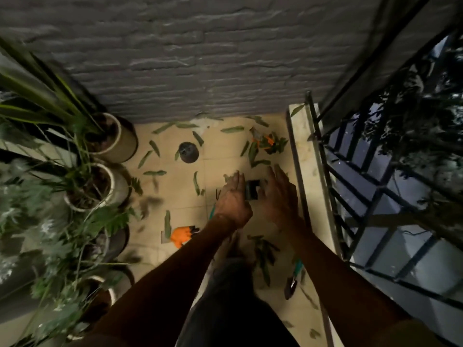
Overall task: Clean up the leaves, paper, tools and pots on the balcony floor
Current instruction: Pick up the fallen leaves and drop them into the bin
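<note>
Right now both of your hands hang above the tiled floor (175, 196) with fingers straight and spread, holding nothing: the left hand (231, 200) and the right hand (281, 196) flank a small dark rectangular object (253, 189) that shows in the gap between them. What it is I cannot tell; it is blurred and half covered by your left fingers, and whether either hand touches it is also unclear.

Beyond your fingertips a small black pot (188, 152) stands upright, well apart from both hands. It looks like light, stiff plastic, so take it by the rim with 1 hand. Further ahead and to the right of your right hand, orange-handled pruners (264, 141) lie on a heap of leaves (258, 156); lift them by the handles, blades away from you. Back toward your left wrist lies an orange glove (181, 235), soft and easy to pinch. Under your right forearm a trowel (293, 280) with a teal handle rests on the tiles; grip the handle.

Loose leaves are thin and limp, best gathered in bunches. No paper is clearly visible, and your arms and leg hide some of the floor.
</note>
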